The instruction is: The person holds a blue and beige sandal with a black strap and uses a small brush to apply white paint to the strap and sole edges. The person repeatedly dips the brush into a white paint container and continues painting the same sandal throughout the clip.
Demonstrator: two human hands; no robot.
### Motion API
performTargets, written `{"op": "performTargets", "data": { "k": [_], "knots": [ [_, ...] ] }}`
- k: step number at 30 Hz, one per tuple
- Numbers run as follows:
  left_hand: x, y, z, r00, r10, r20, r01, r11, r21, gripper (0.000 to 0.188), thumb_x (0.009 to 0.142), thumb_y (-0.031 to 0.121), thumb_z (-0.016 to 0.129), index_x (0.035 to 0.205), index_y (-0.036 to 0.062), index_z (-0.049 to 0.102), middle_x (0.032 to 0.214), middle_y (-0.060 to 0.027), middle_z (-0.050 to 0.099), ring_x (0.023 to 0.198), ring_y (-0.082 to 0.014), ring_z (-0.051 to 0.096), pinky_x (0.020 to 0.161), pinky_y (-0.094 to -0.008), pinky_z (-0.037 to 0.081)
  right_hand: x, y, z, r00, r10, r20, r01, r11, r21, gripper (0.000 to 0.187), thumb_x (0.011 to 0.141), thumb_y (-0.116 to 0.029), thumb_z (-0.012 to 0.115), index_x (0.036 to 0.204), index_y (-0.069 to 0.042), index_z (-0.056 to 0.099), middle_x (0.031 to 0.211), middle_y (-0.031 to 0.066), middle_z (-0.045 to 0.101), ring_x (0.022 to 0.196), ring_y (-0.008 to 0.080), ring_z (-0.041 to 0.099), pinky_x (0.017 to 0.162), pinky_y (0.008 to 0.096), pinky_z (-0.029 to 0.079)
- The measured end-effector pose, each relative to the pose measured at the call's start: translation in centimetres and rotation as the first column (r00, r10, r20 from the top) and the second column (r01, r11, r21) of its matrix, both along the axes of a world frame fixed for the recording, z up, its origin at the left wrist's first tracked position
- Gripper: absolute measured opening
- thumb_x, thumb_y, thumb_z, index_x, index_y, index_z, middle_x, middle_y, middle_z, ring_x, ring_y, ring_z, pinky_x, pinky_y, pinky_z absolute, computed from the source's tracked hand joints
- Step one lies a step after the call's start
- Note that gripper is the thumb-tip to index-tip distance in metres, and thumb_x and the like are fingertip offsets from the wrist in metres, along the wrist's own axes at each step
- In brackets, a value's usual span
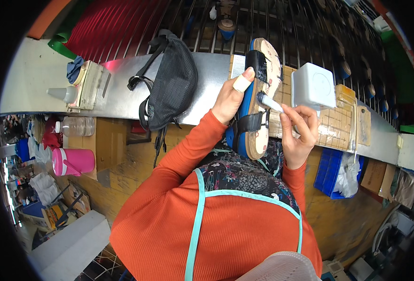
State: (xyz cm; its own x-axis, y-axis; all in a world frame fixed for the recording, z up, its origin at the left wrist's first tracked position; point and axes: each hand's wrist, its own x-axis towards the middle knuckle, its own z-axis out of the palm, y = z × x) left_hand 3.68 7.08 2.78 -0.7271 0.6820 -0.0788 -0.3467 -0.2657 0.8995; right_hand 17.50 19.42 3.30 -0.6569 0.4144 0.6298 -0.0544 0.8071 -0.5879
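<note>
Head view: left hand point(230, 100) clamped on sandal point(258, 98), held upright over bench point(122, 100) edge. Right hand point(301, 131) pinched on white brush point(270, 103), tip touching sandal sole. Black mesh bag point(172, 89) lies left.

My left hand point(230, 96) reaches up and forward, fingers wrapped closed in a grip, thumb stretched upward with a pale bandage around it. My left forearm, in an orange ribbed sleeve, slants up from my chest. My right hand point(300, 129) is raised beside it, fingers curled tight in a pinch, palm turned toward me.
</note>
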Motion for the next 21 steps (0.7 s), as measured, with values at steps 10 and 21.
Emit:
{"op": "performTargets", "data": {
  "k": [10,21],
  "knots": [
    [-1.2,0.6,-0.3,0.994,-0.019,-0.107,0.014,0.998,-0.055,0.065,0.096,0.057,0.044,0.119,-0.0014,0.061,0.101,-0.009,0.068,0.084,-0.0117,0.064,0.074,-0.0257,0.052,1.0,0.5,0.4,0.997,0.05,0.056,-0.048,0.998,-0.027,0.023,0.075,-0.006,0.076,0.097,-0.011,0.075,0.087,0.0019,0.06,0.07,0.0125,0.05,0.073,0.0295,0.03],
    [-1.5,1.0,0.7,0.998,0.006,-0.057,-0.009,0.999,-0.04,0.064,0.092,0.056,0.055,0.108,-0.0054,0.065,0.093,-0.0097,0.067,0.081,-0.0116,0.063,0.073,-0.0244,0.05,2.5,1.4,0.9,0.982,0.165,0.087,-0.16,0.985,-0.061,0.02,0.075,-0.006,0.076,0.095,-0.01,0.076,0.086,0.0034,0.06,0.073,0.0154,0.054,0.072,0.03,0.035]
  ]
}}
